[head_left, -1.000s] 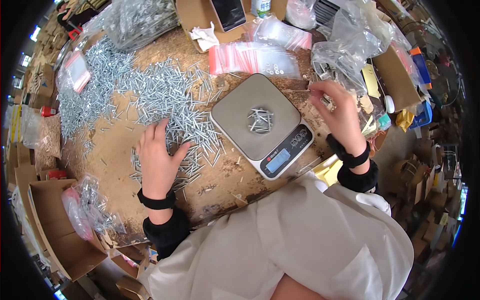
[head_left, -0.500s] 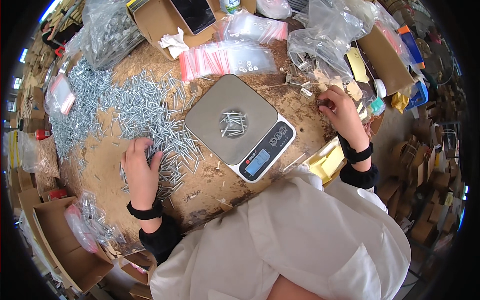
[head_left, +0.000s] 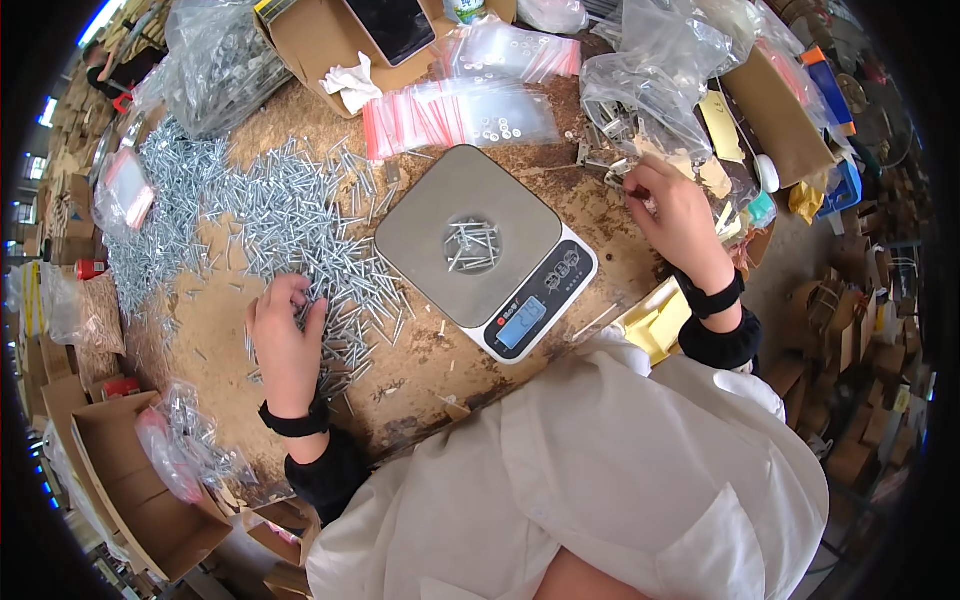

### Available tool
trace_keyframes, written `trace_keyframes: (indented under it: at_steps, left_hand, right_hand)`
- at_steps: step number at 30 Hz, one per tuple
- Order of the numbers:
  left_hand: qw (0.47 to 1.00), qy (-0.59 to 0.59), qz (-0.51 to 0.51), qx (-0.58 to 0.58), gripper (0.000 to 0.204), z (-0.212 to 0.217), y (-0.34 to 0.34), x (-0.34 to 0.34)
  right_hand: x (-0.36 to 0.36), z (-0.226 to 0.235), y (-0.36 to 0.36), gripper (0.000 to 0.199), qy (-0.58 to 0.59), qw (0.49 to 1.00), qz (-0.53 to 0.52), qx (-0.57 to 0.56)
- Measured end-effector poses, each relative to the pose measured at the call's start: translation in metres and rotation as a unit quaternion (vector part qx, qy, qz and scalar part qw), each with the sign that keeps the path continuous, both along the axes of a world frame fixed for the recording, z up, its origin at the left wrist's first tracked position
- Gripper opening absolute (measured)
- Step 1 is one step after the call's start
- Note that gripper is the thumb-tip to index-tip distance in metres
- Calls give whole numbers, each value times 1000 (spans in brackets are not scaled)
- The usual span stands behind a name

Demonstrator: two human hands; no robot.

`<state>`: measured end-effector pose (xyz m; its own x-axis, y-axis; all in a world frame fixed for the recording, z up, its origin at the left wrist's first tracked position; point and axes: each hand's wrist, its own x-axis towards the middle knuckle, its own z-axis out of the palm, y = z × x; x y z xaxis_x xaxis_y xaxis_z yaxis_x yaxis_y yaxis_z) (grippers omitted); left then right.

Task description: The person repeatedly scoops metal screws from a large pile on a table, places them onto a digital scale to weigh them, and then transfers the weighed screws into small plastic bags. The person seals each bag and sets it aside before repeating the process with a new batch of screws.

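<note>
A digital kitchen scale (head_left: 420, 235) with a square metal top and a lit display stands mid-table. In a small round clear dish (head_left: 497, 238) on it lie several silver screws (head_left: 468, 245). To the left of the scale spreads a large heap of similar screws (head_left: 290, 215). My left hand (head_left: 285, 345) rests at the heap's near edge, fingers curled and thumb apart, with screws showing in the gap. Right of the scale, my right hand (head_left: 680, 220) is pinched closed near some small metal pieces (head_left: 617, 172). Something small and dark shows at its fingertips, too hidden to name.
Zip bags (head_left: 460, 118) with small white rings lie beyond the scale. A cardboard box (head_left: 310, 50) holding a dark-screened device stands behind them. Clear plastic bags (head_left: 655, 85) crowd the far right. Yellow paper slips (head_left: 655, 325) lie in a box by my right wrist. Another carton (head_left: 130, 470) stands lower left.
My right hand has moved slightly farther away and left, toward the small metal pieces. My left hand stays at the screw heap. The view has shifted a little.
</note>
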<state>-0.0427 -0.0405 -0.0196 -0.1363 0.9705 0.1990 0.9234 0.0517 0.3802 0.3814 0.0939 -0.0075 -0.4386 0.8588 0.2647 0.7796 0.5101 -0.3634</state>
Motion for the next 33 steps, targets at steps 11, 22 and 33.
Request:
trace_keyframes:
  at_steps: [11,22,33]
  left_hand:
    - [1000,3,-9,21,22,0,-2,0]
    - [990,-80,56,98,10,14,-2,-1]
    - [927,-303,-130,179,14,40,47,101]
  right_hand:
    - [-3,-12,8,8,-17,1000,-2,-23]
    - [0,-7,-1,14,-13,1000,-8,-3]
    - [-1,-7,-2,14,0,999,13,-32]
